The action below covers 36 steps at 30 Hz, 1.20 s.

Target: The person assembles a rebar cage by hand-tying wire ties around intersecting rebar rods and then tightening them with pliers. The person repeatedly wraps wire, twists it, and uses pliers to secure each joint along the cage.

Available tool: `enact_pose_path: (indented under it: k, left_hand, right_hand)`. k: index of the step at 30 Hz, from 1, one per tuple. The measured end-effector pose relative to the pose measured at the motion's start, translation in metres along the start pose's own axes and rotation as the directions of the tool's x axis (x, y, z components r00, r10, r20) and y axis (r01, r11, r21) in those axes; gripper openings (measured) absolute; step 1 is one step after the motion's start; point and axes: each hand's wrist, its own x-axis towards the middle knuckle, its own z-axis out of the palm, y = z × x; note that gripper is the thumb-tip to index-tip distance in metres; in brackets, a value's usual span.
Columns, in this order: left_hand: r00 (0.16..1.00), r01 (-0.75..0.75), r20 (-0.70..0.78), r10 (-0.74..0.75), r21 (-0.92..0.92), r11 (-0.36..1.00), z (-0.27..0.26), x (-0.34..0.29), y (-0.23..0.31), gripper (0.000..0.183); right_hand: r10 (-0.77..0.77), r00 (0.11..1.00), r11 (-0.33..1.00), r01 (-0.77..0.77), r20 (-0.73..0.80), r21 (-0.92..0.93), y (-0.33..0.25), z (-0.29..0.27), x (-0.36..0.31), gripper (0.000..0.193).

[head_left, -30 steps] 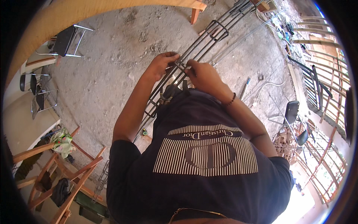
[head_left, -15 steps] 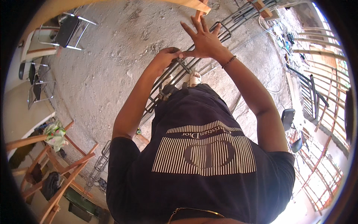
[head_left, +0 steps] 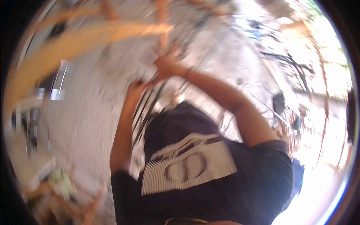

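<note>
Motion blur smears the whole view. A long steel rebar cage [head_left: 147, 108] runs slantwise beneath my hands and beside my legs. Over its left side, my left hand [head_left: 135, 90] is closed, with the fingertips drawn together; whatever they pinch is too blurred to make out. My right hand [head_left: 169, 66] is just beyond it, above the cage, its smeared fingers stretched away from the palm. Its thumb side reaches toward the left fingertips and seems to meet them. A dark bracelet circles the right wrist.
A yellowish wooden beam [head_left: 90, 35] crosses the upper left, meeting an upright wooden post [head_left: 162, 22]. A metal-framed chair [head_left: 58, 80] stands at left on the rough grey floor [head_left: 82, 123]. Wooden pieces [head_left: 71, 204] lie lower left. Bright slatted fencing lines the right.
The view has swung, so the wooden beam now covers more of the upper left. Both hands appear farther left and lower in the picture, still close together over the cage.
</note>
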Motion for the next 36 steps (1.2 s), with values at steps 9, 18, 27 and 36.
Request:
enact_pose_path:
  k: [9,18,27,36]
  left_hand:
    - [0.993,0.112,0.064,-0.099,-0.249,0.962,-0.001,-0.002,0.025,0.021]
    - [0.998,0.066,-0.008,-0.069,-0.200,0.978,0.006,-0.001,0.028,0.023]
    - [0.997,0.065,0.039,-0.059,-0.178,0.982,0.002,-0.003,0.022,0.041]
    - [0.989,-0.143,-0.077,0.129,-0.220,0.965,-0.001,-0.012,0.012,0.035]
  right_hand:
    - [0.059,0.949,0.990,-0.014,-0.311,0.142,-0.002,-0.018,-0.025,0.110]
    - [0.372,0.924,0.485,-0.116,-0.085,0.867,-0.050,0.021,-0.123,0.054]
    - [0.265,0.953,0.736,-0.101,-0.147,0.670,-0.056,0.004,-0.089,0.025]
    - [0.129,0.972,0.843,-0.004,-0.196,0.538,-0.058,-0.001,-0.047,0.021]
